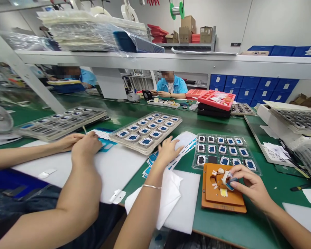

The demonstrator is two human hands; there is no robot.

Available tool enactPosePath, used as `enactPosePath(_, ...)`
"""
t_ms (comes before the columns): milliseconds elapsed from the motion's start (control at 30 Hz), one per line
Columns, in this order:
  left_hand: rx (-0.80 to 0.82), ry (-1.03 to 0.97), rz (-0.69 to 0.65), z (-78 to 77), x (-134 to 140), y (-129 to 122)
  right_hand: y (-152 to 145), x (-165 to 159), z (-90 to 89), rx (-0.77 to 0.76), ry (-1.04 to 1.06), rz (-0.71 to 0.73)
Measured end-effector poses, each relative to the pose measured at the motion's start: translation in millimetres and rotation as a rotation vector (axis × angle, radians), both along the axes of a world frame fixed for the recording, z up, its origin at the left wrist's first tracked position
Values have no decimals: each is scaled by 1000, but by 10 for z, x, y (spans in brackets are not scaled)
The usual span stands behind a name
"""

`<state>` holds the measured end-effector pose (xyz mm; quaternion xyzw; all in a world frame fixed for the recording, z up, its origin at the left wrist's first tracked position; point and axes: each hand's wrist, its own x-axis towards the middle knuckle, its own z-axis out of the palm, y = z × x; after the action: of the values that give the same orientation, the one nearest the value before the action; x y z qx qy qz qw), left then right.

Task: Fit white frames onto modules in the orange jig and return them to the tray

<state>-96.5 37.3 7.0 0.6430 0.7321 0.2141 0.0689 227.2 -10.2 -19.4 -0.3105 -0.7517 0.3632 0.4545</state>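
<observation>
My left hand [168, 150] reaches over blue-and-white sticker sheets [188, 147], fingers spread and nothing visible in them. Just beyond its fingertips is the edge of a clear tray [141, 149] holding rows of white-framed parts with blue faces. My right hand [250, 186] pinches a small white-framed part [227, 180] with a blue face, tilted over an orange fixture [224, 202]. The fixture has a shaped recess and several pale tabs. Behind it, a second clear tray [256, 169] carries similar parts, and one visible pocket shows only dark.
A co-worker's hands [86, 142] work at a blue sheet on my left. White foam [189, 207] and crumpled white cloth [168, 197] lie in front of me. Another tray [62, 122] stands far left. Red trays [216, 100] are stacked behind; a white shelf beam [197, 62] crosses above.
</observation>
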Motion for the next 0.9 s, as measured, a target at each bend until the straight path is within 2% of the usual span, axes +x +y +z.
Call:
enactPosePath(67,84,-40,-225,36,283,-76,-1,-10,13,-21,53,-18)
enactPosePath(133,167,-164,-577,25,556,-175,-14,-36,25,-31,103,-32)
enactPosePath(200,295,-392,-929,-29,771,-266,-38,-76,30,-26,131,-41)
enactPosePath(267,396,-586,-1117,-99,906,-318,-73,-125,28,-17,133,-50)
enactPosePath(333,407,-671,-1153,-158,963,-326,-110,-166,23,-8,121,-70)
enactPosePath(400,335,-772,-1136,-196,961,-306,-135,-183,20,5,120,-90)
enactPosePath(533,-29,-1130,-995,-223,899,-255,-123,-125,27,-16,288,-109)
enactPosePath(633,-205,-1224,-1015,-220,872,-238,-84,-39,75,3,366,-202)
enactPosePath(667,-237,-1228,-1029,-219,868,-235,-73,-22,109,80,331,-255)
enactPosePath(733,-304,-1244,-1034,-223,859,-227,-62,-30,209,361,134,-312)
enactPosePath(833,-356,-1251,-1000,-252,842,-198,-69,-159,401,884,-283,-260)
enactPosePath(900,-360,-1248,-967,-274,833,-180,-80,-276,505,1083,-480,-190)
